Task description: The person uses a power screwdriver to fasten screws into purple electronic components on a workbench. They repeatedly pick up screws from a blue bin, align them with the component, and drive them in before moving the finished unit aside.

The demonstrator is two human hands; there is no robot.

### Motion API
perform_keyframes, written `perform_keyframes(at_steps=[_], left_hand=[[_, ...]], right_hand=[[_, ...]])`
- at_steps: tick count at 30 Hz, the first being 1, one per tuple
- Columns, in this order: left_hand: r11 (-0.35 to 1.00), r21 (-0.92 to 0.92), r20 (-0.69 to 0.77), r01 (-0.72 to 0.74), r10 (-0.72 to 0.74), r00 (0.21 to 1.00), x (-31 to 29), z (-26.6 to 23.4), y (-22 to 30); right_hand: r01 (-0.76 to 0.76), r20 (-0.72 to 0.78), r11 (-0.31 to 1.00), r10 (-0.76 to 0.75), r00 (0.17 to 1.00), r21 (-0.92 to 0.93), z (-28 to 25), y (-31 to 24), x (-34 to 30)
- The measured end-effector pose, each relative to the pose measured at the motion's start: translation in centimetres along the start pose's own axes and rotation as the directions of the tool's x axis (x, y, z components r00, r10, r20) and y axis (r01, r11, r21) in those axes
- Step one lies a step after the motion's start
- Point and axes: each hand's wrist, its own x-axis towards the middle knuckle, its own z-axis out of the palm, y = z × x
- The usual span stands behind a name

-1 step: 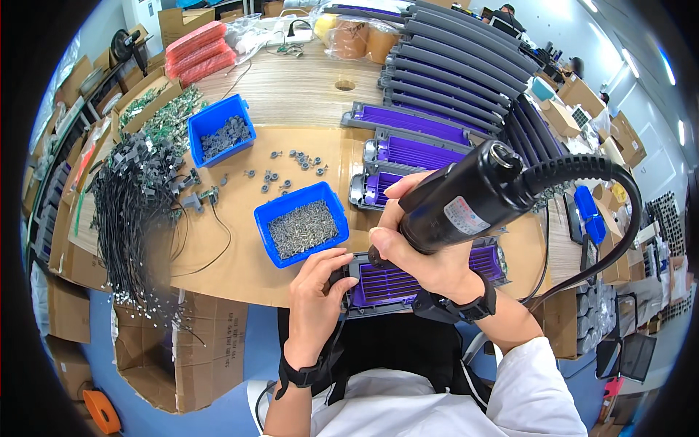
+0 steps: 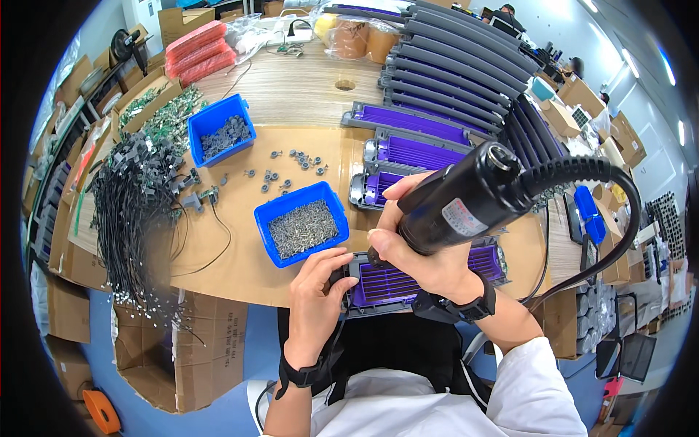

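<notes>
A grey frame with a purple slatted grille [image 2: 389, 285] lies at the near table edge in front of me. My left hand [image 2: 320, 280] grips its left end, thumb on the near side and fingers over the far side. In my right hand [image 2: 437, 266] is a black electric screwdriver [image 2: 466, 197], tilted over the grille, its cable leaving to the right. My fingers and the tool's body hide its tip. Left of the grille stands a blue bin of small metal screws [image 2: 303, 227]. Beyond it, small dark grey round parts [image 2: 271, 177] are scattered on the cardboard sheet.
More purple-and-grey frames [image 2: 422, 149] lie beyond my hands, with a large stack [image 2: 451, 65] behind. Another blue bin [image 2: 218, 146] holds grey parts. Black wires with connectors [image 2: 135, 211] hang over the left table edge above an open cardboard box [image 2: 207, 349]. Red wrapped bundles [image 2: 198, 54] lie far left.
</notes>
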Motion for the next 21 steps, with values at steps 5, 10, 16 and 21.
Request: perform_keyframes(at_steps=[5, 10, 16, 21], left_hand=[[0.999, 0.041, 0.013, -0.031, 0.03, 0.999, 0.0, -0.1, -0.1], [0.999, 0.03, 0.038, 0.016, -0.017, 0.999, 0.0, -0.3, 0.1], [1.0, 0.01, 0.021, 0.01, -0.01, 1.0, 0.0, -0.1, 0.0], [1.0, 0.015, -0.008, -0.003, 0.003, 1.0, 0.0, 0.1, -0.1]], right_hand=[[0.004, 0.045, 1.0, -0.003, 0.999, -0.012, -0.1, 0.1, 0.0], [0.002, 0.149, 1.0, 0.002, 0.989, -0.026, -0.4, 0.8, 0.6], [-0.003, 0.231, 0.999, 0.012, 0.973, -0.04, -0.6, 1.1, 1.2], [-0.028, 0.146, 1.0, 0.027, 0.989, 0.008, 0.2, 0.3, 0.6]])
